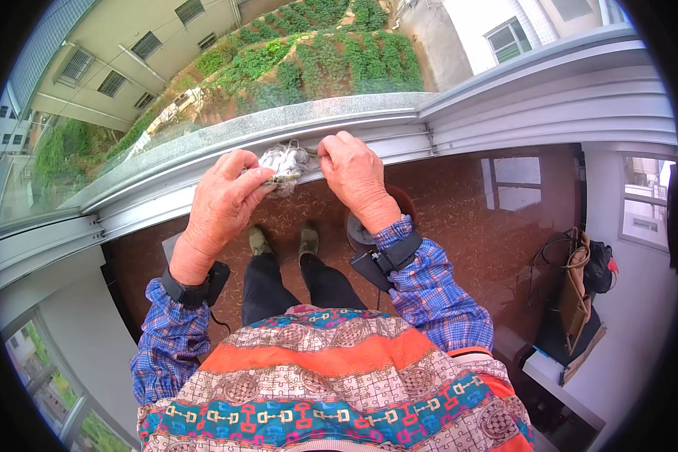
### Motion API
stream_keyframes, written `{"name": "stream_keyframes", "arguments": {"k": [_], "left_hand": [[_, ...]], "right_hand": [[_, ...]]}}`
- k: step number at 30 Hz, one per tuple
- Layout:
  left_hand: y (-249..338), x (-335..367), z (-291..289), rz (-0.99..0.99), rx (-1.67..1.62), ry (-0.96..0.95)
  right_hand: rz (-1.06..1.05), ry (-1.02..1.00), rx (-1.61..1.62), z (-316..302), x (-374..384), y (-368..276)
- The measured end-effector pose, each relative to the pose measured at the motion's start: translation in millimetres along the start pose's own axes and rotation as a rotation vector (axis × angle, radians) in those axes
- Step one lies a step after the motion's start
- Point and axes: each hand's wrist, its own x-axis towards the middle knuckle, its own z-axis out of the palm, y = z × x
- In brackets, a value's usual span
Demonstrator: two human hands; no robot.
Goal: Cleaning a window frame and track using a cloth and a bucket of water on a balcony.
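A crumpled whitish bundle, like thin cloth or plastic with loose strands and a greenish edge, rests on the white window frame in front of me. At its left side my left hand is closed, thumb and forefinger pinching its near edge. My right hand is closed too, with curled fingers pinching the bundle's right edge; the fingertips are partly hidden. What may be inside the bundle I cannot make out. Each wrist carries a black strap with a small box.
Below my right wrist stands a round reddish bucket, partly covered by the arm. My feet are on a glossy brown floor. Bags and a brown board lean at the right wall. Beyond the window glass are garden rows and buildings.
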Motion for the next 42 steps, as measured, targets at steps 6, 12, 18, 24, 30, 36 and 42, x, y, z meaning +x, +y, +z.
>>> {"name": "stream_keyframes", "arguments": {"k": [6, 12, 18, 24, 30, 36, 42], "left_hand": [[-2, -7, -11, -0.016, -0.107, 0.096], [4, 12, 4, 0.033, -0.129, 0.055], [5, 20, 12, 0.095, -0.092, 0.05], [19, 45, 89, 0.245, -0.022, -0.092], [19, 38, 96, 0.201, -0.04, -0.125], [34, 46, 92, 0.17, 0.002, -0.099], [43, 64, 121, 0.251, -0.011, -0.087]], "right_hand": [[0.178, 0.037, 0.135, -43, -3, 10], [-0.151, 0.035, 0.019, 1, -6, -15], [0.119, 0.218, 0.128, -62, -9, 11], [0.067, -0.002, -0.337, -69, -45, 77], [0.105, -0.067, -0.437, -64, -39, 80], [0.043, -0.059, -0.388, -50, -36, 61], [0.158, 0.0, -0.076, -74, -38, 65]]}}
